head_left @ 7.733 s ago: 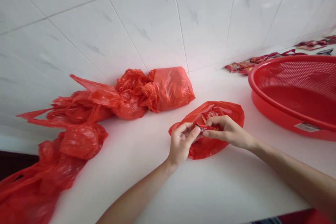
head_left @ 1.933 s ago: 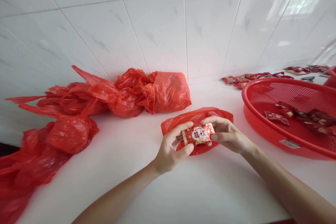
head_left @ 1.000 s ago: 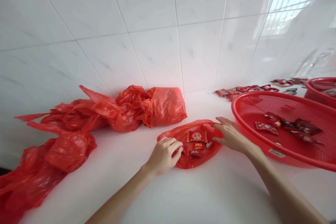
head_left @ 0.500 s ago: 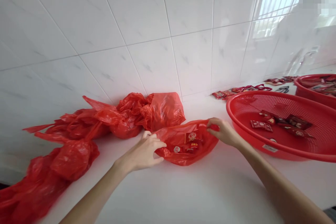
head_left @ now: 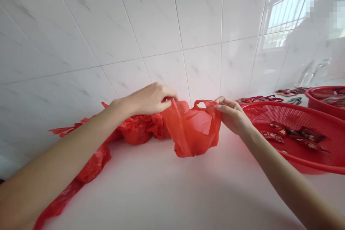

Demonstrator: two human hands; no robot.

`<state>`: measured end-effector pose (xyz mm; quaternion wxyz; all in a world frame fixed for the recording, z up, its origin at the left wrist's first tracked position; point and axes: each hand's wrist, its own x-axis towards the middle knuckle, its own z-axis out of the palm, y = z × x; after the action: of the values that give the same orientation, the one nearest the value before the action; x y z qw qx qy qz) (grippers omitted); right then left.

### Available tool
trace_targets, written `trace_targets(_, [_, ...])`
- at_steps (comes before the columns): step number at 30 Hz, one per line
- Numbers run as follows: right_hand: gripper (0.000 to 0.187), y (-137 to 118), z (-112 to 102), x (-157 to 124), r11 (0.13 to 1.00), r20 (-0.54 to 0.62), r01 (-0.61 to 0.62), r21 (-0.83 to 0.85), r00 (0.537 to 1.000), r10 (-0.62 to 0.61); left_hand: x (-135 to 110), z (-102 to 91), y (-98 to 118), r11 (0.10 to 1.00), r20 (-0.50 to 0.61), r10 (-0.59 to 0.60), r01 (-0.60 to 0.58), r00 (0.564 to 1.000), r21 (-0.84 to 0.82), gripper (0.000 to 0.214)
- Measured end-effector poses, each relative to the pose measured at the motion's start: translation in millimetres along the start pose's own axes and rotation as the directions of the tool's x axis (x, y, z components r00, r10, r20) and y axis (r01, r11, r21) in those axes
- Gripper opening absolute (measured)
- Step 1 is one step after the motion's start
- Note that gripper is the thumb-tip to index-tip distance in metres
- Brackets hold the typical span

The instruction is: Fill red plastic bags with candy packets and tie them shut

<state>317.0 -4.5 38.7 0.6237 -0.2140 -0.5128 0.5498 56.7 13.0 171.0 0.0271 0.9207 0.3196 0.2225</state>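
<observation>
A red plastic bag (head_left: 195, 133) hangs stretched between my two hands in the middle of the view, over the white counter (head_left: 161, 190). My left hand (head_left: 153, 97) is closed on the bag's left handle. On the other side, my right hand (head_left: 232, 113) pinches the right handle, where a hole shows through the plastic. The bag's front wall hides what is inside it. Behind my left forearm lie several other red plastic bags (head_left: 137, 129), bunched up or knotted, with more of them (head_left: 93, 165) at the near left.
On the right stands a large red mesh basket (head_left: 293, 154) with several small red packets (head_left: 309, 134) in it. A second red basket (head_left: 312, 97) with packets is behind it. More packets (head_left: 256, 99) lie along the tiled wall (head_left: 159, 18). Black scissors (head_left: 295, 100) lie there too.
Both hands have gripped the bag's handles and lifted it upright off the counter. The packets seen through its mouth before are now hidden. The view has tilted slightly.
</observation>
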Motion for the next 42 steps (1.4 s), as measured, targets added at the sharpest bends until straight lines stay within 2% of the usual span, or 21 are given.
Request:
trace_targets(1, [0.019,-2,6,2,1.0,0.017,0.01,0.004,1.0,-0.01,5,0.7,3,0.998,0.048,0.057,-0.059,0.997,0.038,0.048])
trace_targets(3, [0.021,-3,17,3,0.999,0.033,0.031,0.015,0.999,-0.031,10,9.5,7,0.996,0.002,0.091,-0.091,0.996,-0.009,0.043])
trace_targets(4, [0.022,-2,20,4,0.999,0.036,0.038,0.018,0.999,-0.038,9,17.1,7,0.993,-0.057,0.056,-0.061,0.997,-0.101,0.04])
trace_targets(5, [0.022,0,22,4,0.999,0.039,0.043,0.018,0.998,-0.044,7,26.3,7,0.975,-0.059,0.011,-0.024,0.998,-0.223,0.043])
trace_targets(7, [0.023,4,23,5,0.998,0.042,0.058,0.006,0.997,-0.058,0,46.0,5,0.893,0.039,-0.05,0.062,0.998,-0.445,0.049])
trace_targets(9, [0.022,7,20,7,0.997,0.051,0.075,-0.022,0.996,-0.074,-6,62.6,3,0.82,0.114,-0.088,0.137,0.99,-0.556,0.054])
trace_targets(11, [0.021,7,16,8,0.994,0.076,0.093,-0.064,0.993,-0.088,-11,72.1,3,0.795,0.107,-0.119,0.159,0.987,-0.586,0.054])
trace_targets(15, [0.024,1,12,8,0.979,0.179,0.108,-0.175,0.981,-0.076,-9,70.4,5,0.779,-0.116,-0.164,0.056,0.98,-0.624,0.037])
trace_targets(17, [0.043,0,14,6,0.974,0.244,0.089,-0.208,0.969,-0.037,-5,66.0,5,0.743,-0.232,-0.163,-0.036,0.959,-0.668,0.031])
trace_targets(19, [0.062,3,19,3,0.97,0.314,0.049,-0.236,0.949,0.029,0,63.8,6,0.69,-0.294,-0.162,-0.105,0.942,-0.716,0.028])
trace_targets(21, [0.063,9,23,1,0.965,0.365,-0.005,-0.263,0.925,0.104,4,64.4,7,0.638,-0.317,-0.168,-0.142,0.933,-0.757,0.027])
trace_targets(24, [0.042,18,24,0,0.971,0.387,-0.094,-0.221,0.905,0.176,8,67.4,9,0.543,-0.31,-0.203,-0.157,0.929,-0.825,0.025])
trace_targets(28, [0.03,19,19,3,0.987,0.411,-0.151,-0.061,0.897,0.163,10,69.0,6,0.365,-0.234,-0.304,-0.114,0.923,-0.924,0.021])
trace_targets(30, [0.029,17,18,4,0.986,0.411,-0.165,0.0,0.899,0.15,10,68.5,3,0.321,-0.2,-0.336,-0.087,0.92,-0.943,0.021])
trace_targets(32, [0.029,15,18,3,0.979,0.37,-0.192,0.067,0.916,0.154,10,66.8,-1,0.334,-0.181,-0.349,-0.058,0.92,-0.941,0.022])
trace_targets(33, [0.03,15,19,3,0.973,0.335,-0.209,0.101,0.928,0.164,11,65.2,-3,0.367,-0.174,-0.345,-0.037,0.922,-0.929,0.024])
trace_targets(36, [0.03,14,23,2,0.966,0.183,-0.21,0.151,0.966,0.182,11,56.8,-7,0.556,-0.155,-0.324,0.056,0.933,-0.83,0.023])
trace_targets(38, [0.029,14,27,1,0.976,0.074,-0.194,0.1,0.98,0.187,10,49.5,-7,0.664,-0.125,-0.325,0.132,0.937,-0.736,0.019])
trace_targets(40, [0.023,13,32,0,0.978,-0.02,-0.208,-0.001,0.978,0.208,9,43.5,-6,0.687,-0.048,-0.314,0.192,0.948,-0.701,0.019])
trace_targets(42, [0.012,12,37,-2,0.962,-0.07,-0.243,-0.126,0.969,0.235,9,40.9,-4,0.653,0.041,-0.266,0.211,0.963,-0.727,0.021])
